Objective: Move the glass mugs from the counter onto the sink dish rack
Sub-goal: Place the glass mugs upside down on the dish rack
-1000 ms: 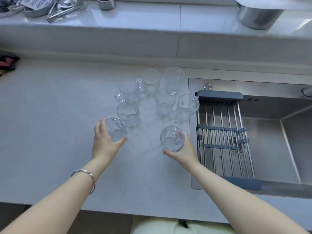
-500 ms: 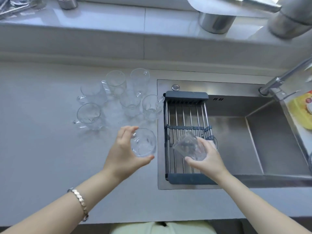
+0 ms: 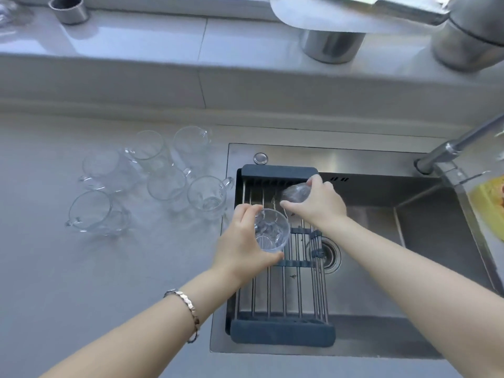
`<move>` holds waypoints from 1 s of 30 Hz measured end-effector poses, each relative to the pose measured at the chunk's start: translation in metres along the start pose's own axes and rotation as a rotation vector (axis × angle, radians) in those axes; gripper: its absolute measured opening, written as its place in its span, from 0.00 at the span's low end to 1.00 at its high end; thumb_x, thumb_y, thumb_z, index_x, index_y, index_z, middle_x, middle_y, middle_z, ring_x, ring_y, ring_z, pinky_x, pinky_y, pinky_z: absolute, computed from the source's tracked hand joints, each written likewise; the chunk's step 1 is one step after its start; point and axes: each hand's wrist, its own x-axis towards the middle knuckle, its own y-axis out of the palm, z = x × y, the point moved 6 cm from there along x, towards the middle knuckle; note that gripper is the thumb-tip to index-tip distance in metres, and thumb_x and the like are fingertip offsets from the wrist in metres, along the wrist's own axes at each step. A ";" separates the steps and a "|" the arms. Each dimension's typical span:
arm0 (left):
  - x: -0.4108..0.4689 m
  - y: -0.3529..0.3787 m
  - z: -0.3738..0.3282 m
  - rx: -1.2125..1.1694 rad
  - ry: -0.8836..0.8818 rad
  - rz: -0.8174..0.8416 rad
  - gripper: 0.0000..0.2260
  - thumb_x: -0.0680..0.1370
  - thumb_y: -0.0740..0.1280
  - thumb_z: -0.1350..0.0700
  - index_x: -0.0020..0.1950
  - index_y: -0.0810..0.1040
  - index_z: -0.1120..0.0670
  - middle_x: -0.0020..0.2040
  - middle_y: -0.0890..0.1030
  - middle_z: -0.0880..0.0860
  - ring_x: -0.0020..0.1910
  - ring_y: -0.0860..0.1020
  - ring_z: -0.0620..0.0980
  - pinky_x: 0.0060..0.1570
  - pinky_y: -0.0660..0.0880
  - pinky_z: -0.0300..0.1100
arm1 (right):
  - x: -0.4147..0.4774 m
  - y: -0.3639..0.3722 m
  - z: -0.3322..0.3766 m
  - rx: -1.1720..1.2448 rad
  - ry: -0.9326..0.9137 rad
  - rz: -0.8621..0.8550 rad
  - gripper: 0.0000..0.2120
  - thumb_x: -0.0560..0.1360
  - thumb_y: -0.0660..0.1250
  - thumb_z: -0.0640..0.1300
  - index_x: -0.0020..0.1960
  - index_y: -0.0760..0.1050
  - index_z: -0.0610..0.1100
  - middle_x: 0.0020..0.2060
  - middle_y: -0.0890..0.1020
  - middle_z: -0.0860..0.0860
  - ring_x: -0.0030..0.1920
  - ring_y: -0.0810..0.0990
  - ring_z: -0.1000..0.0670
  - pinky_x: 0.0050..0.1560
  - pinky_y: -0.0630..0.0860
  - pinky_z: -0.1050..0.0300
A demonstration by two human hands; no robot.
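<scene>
Both of my hands hold clear glass mugs over the dish rack (image 3: 283, 334), a set of steel rods between dark grey end pieces spanning the left part of the sink. My right hand (image 3: 316, 203) grips a mug (image 3: 296, 192) turned on its side or mouth down at the rack's far end; whether it touches the rods I cannot tell. My left hand (image 3: 242, 246) holds an upright mug (image 3: 271, 233) above the rack's middle left. Several more glass mugs (image 3: 207, 196) stand on the counter left of the sink.
The steel sink basin (image 3: 368, 255) with its drain lies under and right of the rack. A faucet (image 3: 450, 148) rises at the far right, next to something yellow (image 3: 488, 203). Steel pots (image 3: 331, 45) and a small steel cup (image 3: 69, 8) stand on the raised back ledge.
My right hand carried its mug from the rack's middle to its far end and tipped it over. My left hand brought its mug from the counter edge over the rack.
</scene>
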 end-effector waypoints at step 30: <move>0.052 0.032 0.046 0.521 0.108 0.317 0.16 0.81 0.52 0.48 0.60 0.72 0.56 0.60 0.77 0.55 0.62 0.74 0.54 0.63 0.67 0.49 | -0.030 0.023 -0.008 0.504 0.022 0.246 0.26 0.66 0.73 0.52 0.58 0.66 0.50 0.52 0.77 0.53 0.48 0.77 0.54 0.48 0.74 0.63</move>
